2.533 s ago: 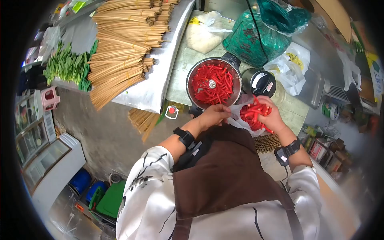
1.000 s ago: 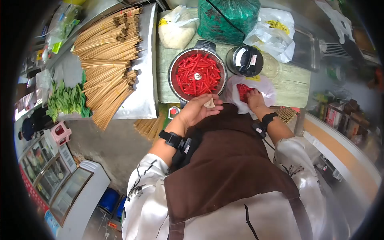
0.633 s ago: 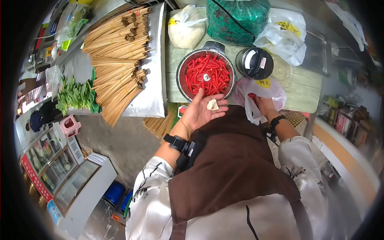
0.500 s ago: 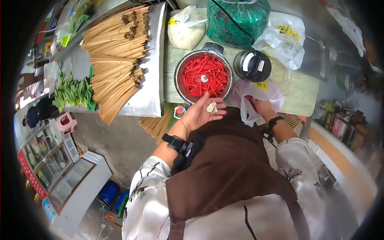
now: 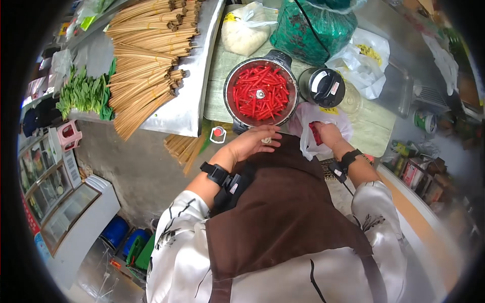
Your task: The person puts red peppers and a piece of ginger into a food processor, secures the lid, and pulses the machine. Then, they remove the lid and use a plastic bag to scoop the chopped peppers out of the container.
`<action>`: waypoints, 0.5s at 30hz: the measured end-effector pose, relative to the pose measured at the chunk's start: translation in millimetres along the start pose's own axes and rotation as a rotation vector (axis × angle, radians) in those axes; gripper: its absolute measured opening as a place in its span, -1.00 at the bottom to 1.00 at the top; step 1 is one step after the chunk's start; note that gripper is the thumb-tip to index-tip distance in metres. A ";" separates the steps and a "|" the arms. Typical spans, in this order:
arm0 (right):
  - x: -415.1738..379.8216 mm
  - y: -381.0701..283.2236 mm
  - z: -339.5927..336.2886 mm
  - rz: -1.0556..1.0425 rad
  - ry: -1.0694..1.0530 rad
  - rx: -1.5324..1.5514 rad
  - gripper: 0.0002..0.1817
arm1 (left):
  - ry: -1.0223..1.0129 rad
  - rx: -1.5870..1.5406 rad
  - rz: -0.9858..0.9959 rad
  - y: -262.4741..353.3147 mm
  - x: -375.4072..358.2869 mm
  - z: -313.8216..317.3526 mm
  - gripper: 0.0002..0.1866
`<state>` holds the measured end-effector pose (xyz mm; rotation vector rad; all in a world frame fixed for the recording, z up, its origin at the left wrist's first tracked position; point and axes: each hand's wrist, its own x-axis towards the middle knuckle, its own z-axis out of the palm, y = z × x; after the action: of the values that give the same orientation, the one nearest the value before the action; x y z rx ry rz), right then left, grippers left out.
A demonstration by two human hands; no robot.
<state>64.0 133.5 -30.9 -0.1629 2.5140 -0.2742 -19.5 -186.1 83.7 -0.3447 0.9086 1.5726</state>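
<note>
My left hand (image 5: 256, 143) is just below the metal pot (image 5: 230, 98), its fingers curled around a small pale piece (image 5: 267, 141) that looks like garlic. Red chilies (image 5: 260, 93) fill the pot around a metal centre post. On the right, my right hand (image 5: 327, 134) reaches into a thin pinkish-white plastic bag (image 5: 309, 146) and grips red chilies (image 5: 316, 132); its fingertips are partly hidden. A black round lid or device (image 5: 326, 87) stands beside the pot.
Bundled wooden sticks (image 5: 146, 65) and green leaves (image 5: 86, 93) lie on the metal table at left. Behind the pot are a white bag (image 5: 246, 33), a green bag (image 5: 313, 33) and another white bag (image 5: 361, 65). A pink stool (image 5: 69, 135) stands far left.
My left palm has turned and its fingers have curled in over the pale piece. My right hand has lifted slightly in the bag, and more red shows at its fingers. The view has shifted.
</note>
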 end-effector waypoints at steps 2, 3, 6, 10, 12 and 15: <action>-3.1 0.8 1.8 -0.108 0.106 0.109 -0.79 | -0.033 0.038 0.018 0.5 -1.8 0.0 -0.58; -8.6 -12.8 -18.4 -0.050 0.089 0.128 -0.84 | -0.047 0.056 0.026 0.4 -2.7 -0.3 -0.58; -15.4 -15.7 -17.5 -0.009 0.221 0.336 -0.87 | -0.073 0.033 0.032 -3.7 -1.4 -5.1 -0.55; -27.7 -24.2 -38.7 0.146 0.279 0.842 -0.91 | -0.067 0.043 0.026 -0.1 -6.9 -9.1 -0.57; -35.3 -28.4 -68.6 0.281 0.101 1.105 -0.93 | -0.069 0.030 0.031 -1.5 -10.0 -12.9 -0.56; -44.0 -53.8 -133.2 0.389 -0.016 1.216 -0.95 | -0.102 0.005 0.054 -4.3 -14.1 -19.1 -0.51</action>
<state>25.6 110.3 112.5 0.7739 1.8852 -1.5005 -17.3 -209.7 79.3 -0.2361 0.8485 1.6226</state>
